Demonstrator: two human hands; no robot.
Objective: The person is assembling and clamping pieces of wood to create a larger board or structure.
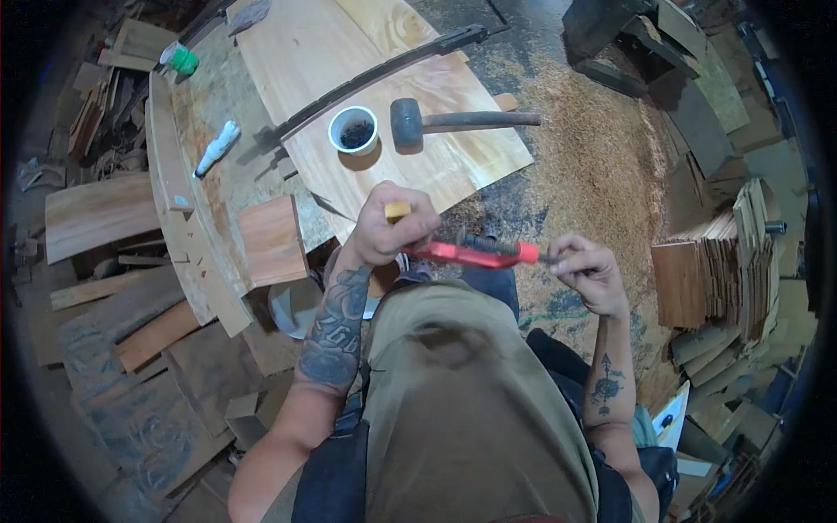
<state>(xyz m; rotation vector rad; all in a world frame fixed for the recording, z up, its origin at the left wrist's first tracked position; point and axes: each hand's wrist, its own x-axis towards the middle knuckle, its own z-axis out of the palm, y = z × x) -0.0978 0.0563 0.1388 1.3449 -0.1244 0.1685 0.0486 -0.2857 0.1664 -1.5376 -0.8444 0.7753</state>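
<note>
A red tool with a dark, ridged rod along it (471,254) is held level in front of my body; its exact kind is hard to make out. My left hand (397,225) is wrapped round its left end, and a small yellow block-like piece (398,211) pokes out of the fist. At the other end, my right hand (586,272) pinches the thin dark rod tip between thumb and fingers. Just beyond the hands, a white cup (353,131) with small dark pieces inside and a mallet (408,126) with a wooden handle rest on a pale wooden board (471,166).
A long dark bar (375,78) lies across the board. On the workbench (205,113) at left are a white bottle (216,148), a green-and-white container (180,59) and a wooden block (272,240). Wood shavings (602,148) cover the floor; stacked boards (697,279) stand at right.
</note>
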